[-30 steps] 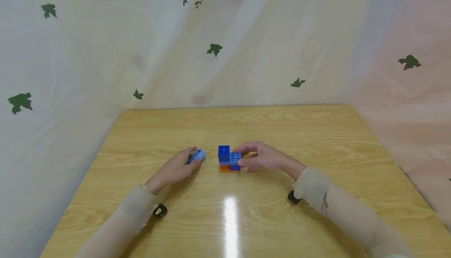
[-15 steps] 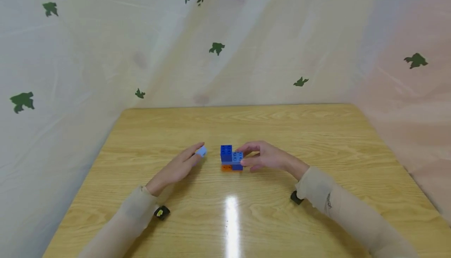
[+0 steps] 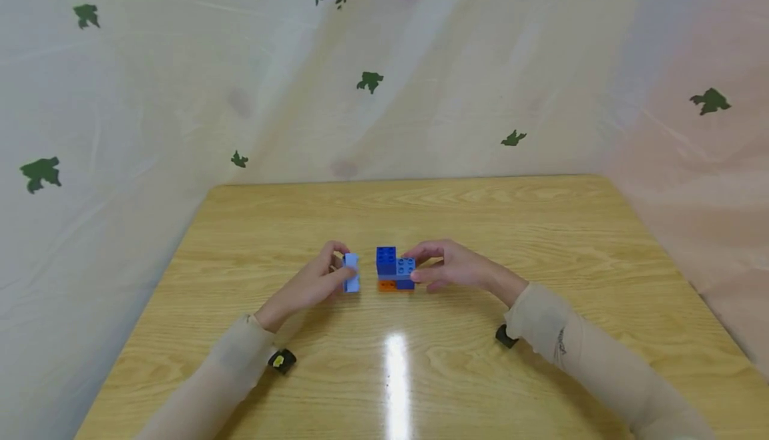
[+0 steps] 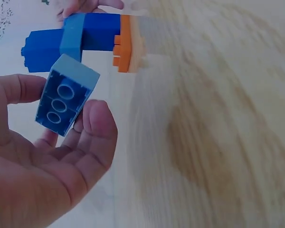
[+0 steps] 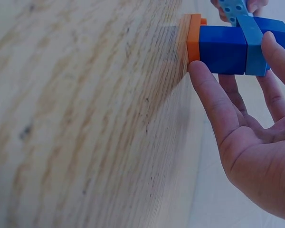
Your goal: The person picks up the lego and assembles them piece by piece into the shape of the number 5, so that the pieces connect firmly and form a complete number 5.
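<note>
My left hand pinches a light blue toy building brick between thumb and fingers, just left of the brick stack. In the left wrist view the brick's hollow underside with its tubes faces the camera. The stack stands on the table: an orange plate at the bottom, a dark blue brick on it, then a light blue brick, and another dark blue brick on top at the left. My right hand holds the stack from its right side, thumb and fingers on opposite sides.
The wooden table reaches back to a pale cloth backdrop with green bird and leaf prints. A black wrist device hangs under the left sleeve, another under the right.
My left hand has brought the light blue brick to the right, closer to the stack, and turned it from slanted to upright. My right hand keeps its place on the stack.
</note>
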The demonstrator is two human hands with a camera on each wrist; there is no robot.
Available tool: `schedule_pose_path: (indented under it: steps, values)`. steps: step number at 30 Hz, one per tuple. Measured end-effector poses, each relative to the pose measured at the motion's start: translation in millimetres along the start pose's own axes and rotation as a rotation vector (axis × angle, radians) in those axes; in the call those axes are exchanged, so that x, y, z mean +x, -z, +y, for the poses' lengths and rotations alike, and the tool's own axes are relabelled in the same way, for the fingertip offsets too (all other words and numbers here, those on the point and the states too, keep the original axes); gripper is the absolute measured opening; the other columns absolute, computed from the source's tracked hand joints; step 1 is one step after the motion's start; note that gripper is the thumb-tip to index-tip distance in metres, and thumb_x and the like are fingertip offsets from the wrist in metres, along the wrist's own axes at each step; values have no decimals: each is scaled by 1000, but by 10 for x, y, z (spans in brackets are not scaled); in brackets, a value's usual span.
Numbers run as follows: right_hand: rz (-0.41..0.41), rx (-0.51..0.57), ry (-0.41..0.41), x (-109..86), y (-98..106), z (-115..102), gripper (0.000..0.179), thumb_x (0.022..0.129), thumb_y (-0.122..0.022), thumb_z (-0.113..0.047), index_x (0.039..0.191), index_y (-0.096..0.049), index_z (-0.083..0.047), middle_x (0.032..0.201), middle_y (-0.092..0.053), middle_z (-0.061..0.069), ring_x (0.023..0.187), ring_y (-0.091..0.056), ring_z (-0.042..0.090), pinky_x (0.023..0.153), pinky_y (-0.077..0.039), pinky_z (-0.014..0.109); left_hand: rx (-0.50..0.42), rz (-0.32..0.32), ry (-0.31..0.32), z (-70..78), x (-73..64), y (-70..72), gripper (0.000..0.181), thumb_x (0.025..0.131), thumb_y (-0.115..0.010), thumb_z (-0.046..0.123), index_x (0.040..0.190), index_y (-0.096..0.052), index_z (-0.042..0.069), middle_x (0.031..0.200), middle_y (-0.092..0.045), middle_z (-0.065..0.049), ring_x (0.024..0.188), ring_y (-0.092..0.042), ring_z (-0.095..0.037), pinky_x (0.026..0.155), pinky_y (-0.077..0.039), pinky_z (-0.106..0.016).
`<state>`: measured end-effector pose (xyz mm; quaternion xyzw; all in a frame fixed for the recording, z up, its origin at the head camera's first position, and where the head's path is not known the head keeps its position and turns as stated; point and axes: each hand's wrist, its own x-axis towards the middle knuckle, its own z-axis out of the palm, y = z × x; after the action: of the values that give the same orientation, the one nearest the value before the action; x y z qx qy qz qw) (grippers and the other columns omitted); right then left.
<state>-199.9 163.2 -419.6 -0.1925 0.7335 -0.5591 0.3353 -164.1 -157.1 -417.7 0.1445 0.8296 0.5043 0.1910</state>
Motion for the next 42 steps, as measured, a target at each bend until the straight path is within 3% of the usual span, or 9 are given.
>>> schedule_pose_path:
  steps: [3, 8, 11, 14, 17, 24, 30, 35, 42]
  values:
    - [-3, -2, 3, -7, 3, -3, 46, 96, -74, -22, 138, -60, -10, 132, -56, 17, 114, -63, 30, 88, -58, 47, -106, -48, -29, 7, 15, 36, 42, 104, -58, 27, 135, -35, 11, 112, -59, -17, 87, -64, -32, 71, -58, -44]
    - [-4, -8, 8, 0, 10, 1, 46, 96, -74, -24, 138, -60, -10, 132, -56, 17, 114, -62, 30, 87, -58, 47, -281, -175, -61, 20, 35, 125, 54, 101, -65, 23, 147, -38, 12, 123, -60, -18, 101, -66, -34, 88, -57, -49]
    - [-3, -10, 9, -1, 10, -4, 46, 96, -74, -24, 137, -60, -10, 132, -57, 17, 114, -63, 31, 87, -58, 48, -312, -231, -90, 37, 43, 148, 59, 96, -72, 18, 147, -44, 6, 126, -59, -18, 106, -65, -33, 93, -56, -47]
    - [0, -14, 7, 0, 8, -8, 46, 95, -75, -24, 137, -61, -11, 132, -57, 17, 114, -63, 31, 87, -58, 48, -325, -261, -135, 62, 54, 145, 51, 91, -76, 8, 135, -52, -1, 126, -58, -18, 108, -64, -33, 93, -56, -44]
    - [3, -20, 6, 6, 8, -10, 46, 95, -75, -24, 137, -61, -12, 132, -57, 16, 114, -63, 31, 87, -58, 48, -325, -267, -176, 93, 65, 128, 44, 87, -78, 1, 126, -57, 0, 126, -59, -19, 109, -63, -34, 92, -56, -41]
    - [7, 0, 4, 15, 3, 3, 45, 94, -76, -23, 136, -62, -11, 130, -58, 16, 112, -64, 31, 87, -58, 48, -323, -198, -245, 154, 74, 64, 39, 82, -82, -2, 116, -64, 2, 129, -59, -19, 113, -57, -34, 92, -55, -39]
    - [9, -10, 4, 11, -3, -8, 46, 94, -76, -23, 136, -62, -11, 132, -57, 16, 112, -64, 31, 87, -58, 48, -378, -120, -295, 166, 104, -8, 40, 81, -82, -4, 116, -65, 2, 128, -54, -23, 103, -59, -35, 86, -57, -34]
    - [8, -10, 13, -1, 3, 3, 46, 95, -75, -23, 137, -61, -10, 132, -58, 16, 111, -64, 30, 87, -59, 47, -297, -50, -319, 221, 159, -86, 40, 82, -84, 2, 118, -67, 5, 114, -67, -12, 100, -62, -31, 84, -58, -39]
    - [9, -9, 3, 10, -1, 2, 47, 95, -76, -23, 137, -60, -10, 131, -58, 16, 113, -63, 32, 87, -58, 48, -217, 1, -387, 266, 179, -161, 37, 84, -83, 1, 117, -67, 6, 109, -68, -10, 101, -59, -36, 89, -53, -46]
